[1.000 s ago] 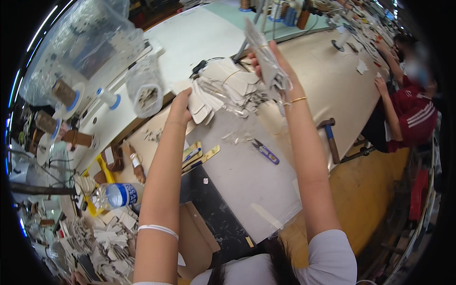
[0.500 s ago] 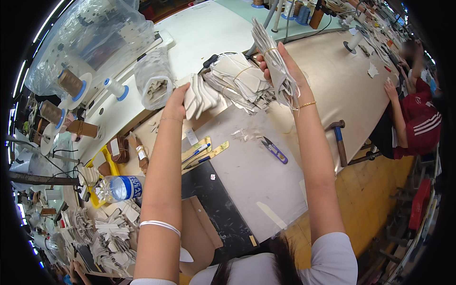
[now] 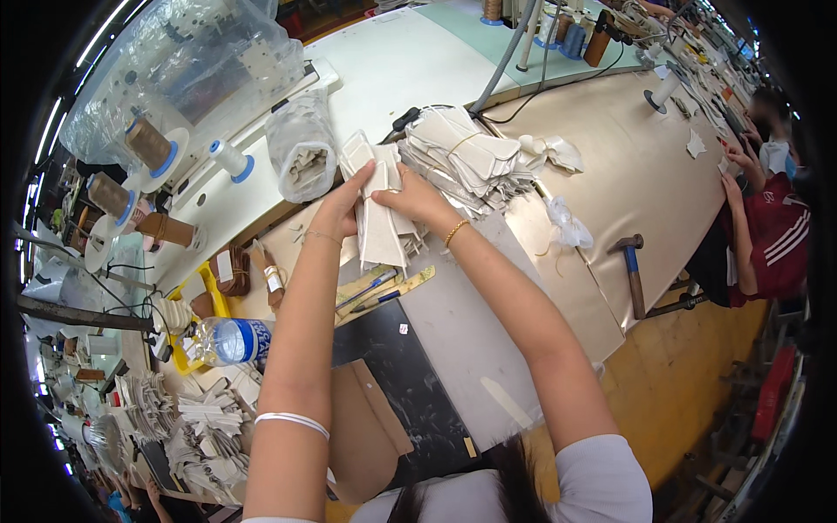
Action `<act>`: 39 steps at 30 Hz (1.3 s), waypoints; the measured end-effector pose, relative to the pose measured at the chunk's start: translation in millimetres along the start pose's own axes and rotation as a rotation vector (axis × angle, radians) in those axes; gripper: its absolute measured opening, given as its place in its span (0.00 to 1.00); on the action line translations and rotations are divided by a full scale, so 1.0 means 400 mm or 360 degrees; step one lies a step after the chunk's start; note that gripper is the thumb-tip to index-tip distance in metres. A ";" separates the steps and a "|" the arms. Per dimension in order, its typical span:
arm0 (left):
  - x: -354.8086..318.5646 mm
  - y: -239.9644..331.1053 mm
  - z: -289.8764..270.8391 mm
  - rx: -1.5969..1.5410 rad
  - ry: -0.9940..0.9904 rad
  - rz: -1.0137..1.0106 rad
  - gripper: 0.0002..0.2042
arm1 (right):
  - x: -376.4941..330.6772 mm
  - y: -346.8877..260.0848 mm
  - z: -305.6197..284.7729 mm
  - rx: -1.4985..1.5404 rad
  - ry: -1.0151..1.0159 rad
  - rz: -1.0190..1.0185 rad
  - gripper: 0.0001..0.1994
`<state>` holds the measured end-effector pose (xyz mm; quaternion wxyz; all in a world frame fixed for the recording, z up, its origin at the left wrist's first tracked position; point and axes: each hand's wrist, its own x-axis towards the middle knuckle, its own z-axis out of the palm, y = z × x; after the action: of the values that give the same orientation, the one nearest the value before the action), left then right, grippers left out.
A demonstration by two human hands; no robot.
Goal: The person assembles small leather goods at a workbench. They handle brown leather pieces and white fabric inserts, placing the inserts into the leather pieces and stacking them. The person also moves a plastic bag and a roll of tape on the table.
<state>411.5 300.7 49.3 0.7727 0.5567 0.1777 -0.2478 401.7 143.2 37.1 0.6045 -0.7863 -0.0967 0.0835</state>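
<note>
Left hand and right hand have their fingers closed around a bundle of pale pieces, just left of the banded pile; a hammer lies to that pile's right

Thread spools, a hammer and stacked pale pieces mark this a workshop.

Floor is yellow and shows at lower right. A white counter spans the upper area, with a pale green section toward its far end. Glossy beige covering lies over the right-hand surface. Bright tube lights line the upper left; room edges indistinct.
</note>
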 end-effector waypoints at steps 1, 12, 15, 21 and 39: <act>0.009 -0.008 -0.012 0.0034 -0.0009 0.0030 0.35 | -0.007 0.000 0.005 0.0118 0.0009 0.0033 0.32; 0.077 -0.049 -0.011 0.0137 0.0311 0.0214 0.29 | -0.011 0.015 -0.078 -0.1912 0.0436 -0.0286 0.09; 0.076 -0.042 -0.009 0.0241 0.0458 0.0317 0.32 | 0.014 0.046 -0.023 -0.2205 0.0578 -0.0187 0.09; 0.051 -0.048 -0.028 0.0202 0.0394 0.0336 0.33 | 0.057 0.019 -0.009 -0.2425 0.0334 0.0136 0.12; 0.011 -0.041 -0.023 0.0118 0.0239 0.0310 0.31 | 0.071 -0.007 -0.104 -0.1031 0.0026 0.0294 0.19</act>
<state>405.5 304.3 31.4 0.7565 0.6166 0.1710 -0.1356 439.2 112.3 50.2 0.3139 -0.9436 -0.0418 0.0966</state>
